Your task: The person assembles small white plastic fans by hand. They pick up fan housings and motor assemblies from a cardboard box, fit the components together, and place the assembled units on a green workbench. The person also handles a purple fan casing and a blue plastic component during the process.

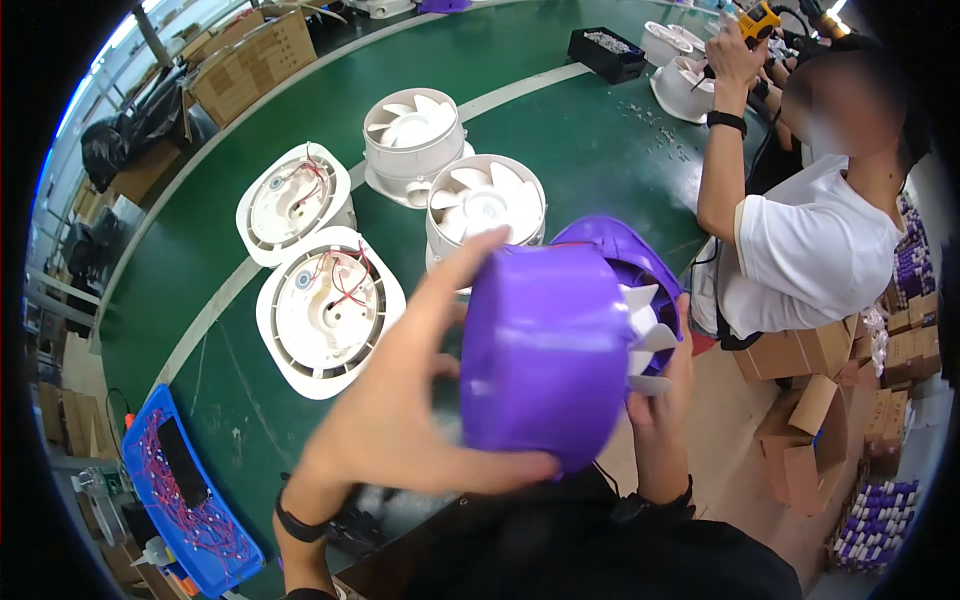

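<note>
A purple fan housing (545,350) is held up in front of me, tilted so its round drum-like side faces left. White fan blades (648,340) show at its right opening, beside a curved purple rim. My left hand (400,400) wraps the drum from the left, fingers over the top and thumb below. My right hand (668,390) grips the right side near the blades; part of it is hidden behind the housing. Just beyond stand two white fan housings with blades, a nearer one (487,205) and a farther one (412,130).
Two white fan bases (335,315) with red wires lie on the green table (220,370). At left, a blue tray (225,535) holds wires and a dark phone-like slab. A black box of screws (606,55) sits far off. On the right, a co-worker (810,230) raises a yellow power tool (757,22).
</note>
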Available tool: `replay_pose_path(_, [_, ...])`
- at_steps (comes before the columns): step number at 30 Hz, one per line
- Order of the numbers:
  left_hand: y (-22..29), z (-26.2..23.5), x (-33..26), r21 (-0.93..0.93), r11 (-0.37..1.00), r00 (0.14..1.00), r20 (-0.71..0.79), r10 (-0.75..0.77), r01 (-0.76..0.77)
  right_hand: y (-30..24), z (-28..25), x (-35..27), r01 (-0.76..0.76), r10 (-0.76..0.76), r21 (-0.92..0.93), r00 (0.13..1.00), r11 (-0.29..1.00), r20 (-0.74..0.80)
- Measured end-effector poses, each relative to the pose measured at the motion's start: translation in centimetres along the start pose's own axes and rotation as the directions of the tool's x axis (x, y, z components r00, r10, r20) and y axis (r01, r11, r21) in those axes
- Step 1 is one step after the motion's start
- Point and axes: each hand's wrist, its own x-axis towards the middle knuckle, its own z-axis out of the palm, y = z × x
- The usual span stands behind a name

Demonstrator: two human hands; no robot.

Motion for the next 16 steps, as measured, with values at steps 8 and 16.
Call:
replay_pose_path(8, [-1.0,-3.5,-0.5,-0.833,0.549,0.998,0.04,-0.057,0.065,1.9,-3.7,-0.4,-0.469,0.313,0.399,0.863,0.788,0.396])
replay_pose_path(16, [2.6,2.2,-0.9,0.655,0.711,0.963,0.107,0.248,-0.256,1.5,2.4,-1.2,-0.11,0.109,0.023,0.992,0.994,0.062])
